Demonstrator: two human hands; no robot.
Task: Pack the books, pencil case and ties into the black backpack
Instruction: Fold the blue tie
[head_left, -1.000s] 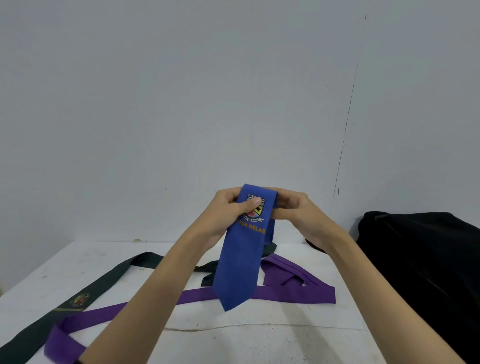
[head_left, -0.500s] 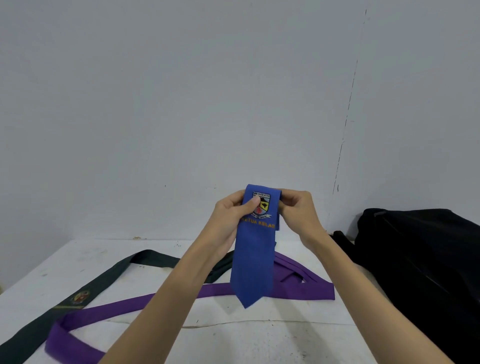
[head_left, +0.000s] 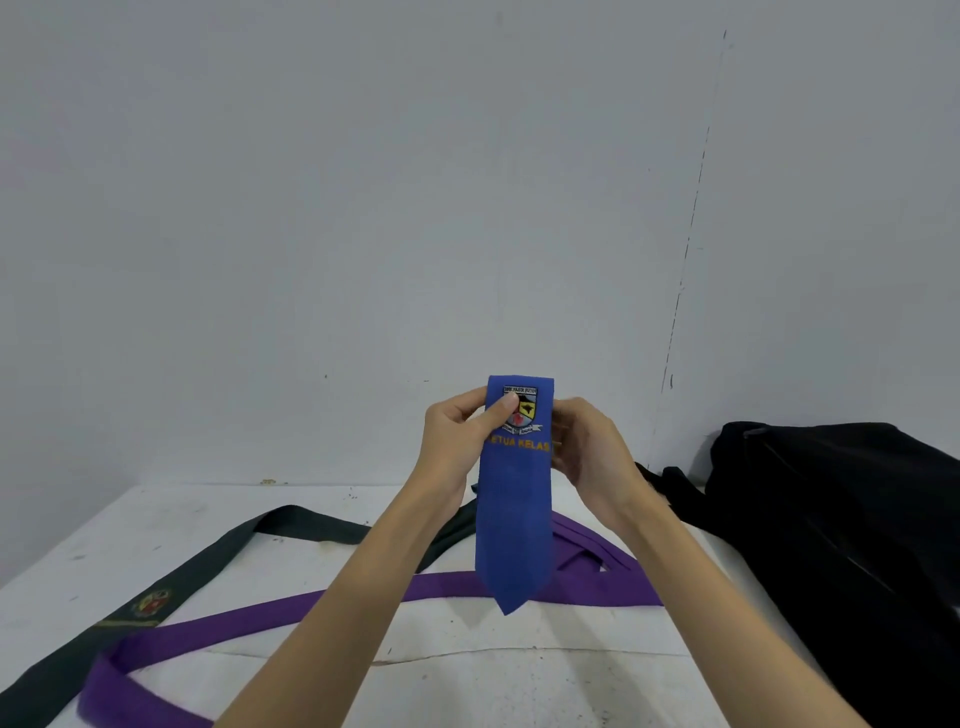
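Note:
A blue tie (head_left: 514, 514) with a crest and orange lettering hangs folded in the air above the table, its pointed tip down. My left hand (head_left: 457, 441) pinches its top left edge, thumb on the crest. My right hand (head_left: 587, 447) grips the top right edge from behind. A purple tie (head_left: 291, 618) lies across the table below, and a dark green tie (head_left: 208, 561) with a badge lies to its left. The black backpack (head_left: 841, 525) sits at the right of the table. No books or pencil case are in view.
The white table (head_left: 467, 680) has a crack line across its front and scuffed marks. A grey wall (head_left: 363, 208) stands close behind it. A backpack strap (head_left: 670, 483) trails towards my right wrist.
The blue tie has been folded shorter and raised slightly; its tip now hangs higher above the purple tie. Both hands have shifted a little to the right and up.

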